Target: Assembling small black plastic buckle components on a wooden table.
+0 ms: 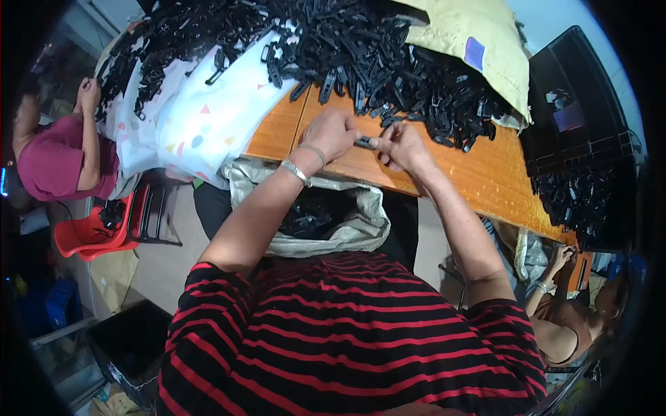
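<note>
Between my two hands, just over the front part of the wooden table, is a small black plastic piece. My left hand pinches its left end, and the fingers of my right hand close on its right end. Beyond them a large heap of similar black plastic pieces spreads over the table. Below my forearms, at my lap, a woven sack gapes with dark pieces inside. The exact shape of the held piece is mostly covered by my fingers.
A patterned white cloth covers the table's left part. A yellow sack lies at the back right, near a black crate. One co-worker sits at the left by a red chair, another at the lower right. A black bin stands lower left.
</note>
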Tool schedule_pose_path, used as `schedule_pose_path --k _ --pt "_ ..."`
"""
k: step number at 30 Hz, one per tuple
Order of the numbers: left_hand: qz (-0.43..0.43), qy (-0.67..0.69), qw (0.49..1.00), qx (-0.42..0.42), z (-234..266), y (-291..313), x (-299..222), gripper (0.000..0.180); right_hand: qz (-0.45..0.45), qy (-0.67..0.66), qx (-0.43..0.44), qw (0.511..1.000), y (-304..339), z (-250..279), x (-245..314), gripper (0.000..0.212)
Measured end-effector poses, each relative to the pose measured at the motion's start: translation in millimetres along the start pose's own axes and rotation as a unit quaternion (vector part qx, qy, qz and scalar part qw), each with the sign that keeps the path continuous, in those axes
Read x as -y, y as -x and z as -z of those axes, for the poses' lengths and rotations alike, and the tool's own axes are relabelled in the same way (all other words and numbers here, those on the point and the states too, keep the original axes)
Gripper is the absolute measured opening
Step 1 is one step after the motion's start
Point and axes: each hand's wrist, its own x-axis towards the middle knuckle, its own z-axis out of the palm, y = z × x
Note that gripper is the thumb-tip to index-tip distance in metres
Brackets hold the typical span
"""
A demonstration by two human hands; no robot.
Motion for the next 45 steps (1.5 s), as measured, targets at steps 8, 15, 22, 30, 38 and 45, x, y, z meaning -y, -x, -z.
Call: schedule_pose_path --k 8,15,22,30,38,45 --pt "-0.076 0.074 0.994 -0.002 25 37 -1 0.016 0.17 0.156 -0.083 0.969 32 4 1 0.022" --pt "-0.174 -0.073 0.974 -0.128 8 -34 -10 0.019 0.235 0.355 -0.232 0.875 1 5 12 0.026" --pt "-0.198 -0.098 0.963 -0.154 -1 -41 -8 0.01 0.211 0.36 -0.252 0.873 -8 18 -7 0.025" --pt "-0.095 0.027 0.98 -0.173 -2 -23 4 0.017 0.251 0.236 -0.194 0.919 20 10 -8 0.025" --pt "-0.018 0.064 0.995 -0.081 8 -12 11 0.023 0.344 0.242 -0.149 0.895 1 -16 -5 0.014" --pt "0.007 0.261 0.965 0.029 25 -6 13 0.021 0.392 0.199 -0.156 0.884 0 -5 19 0.019"
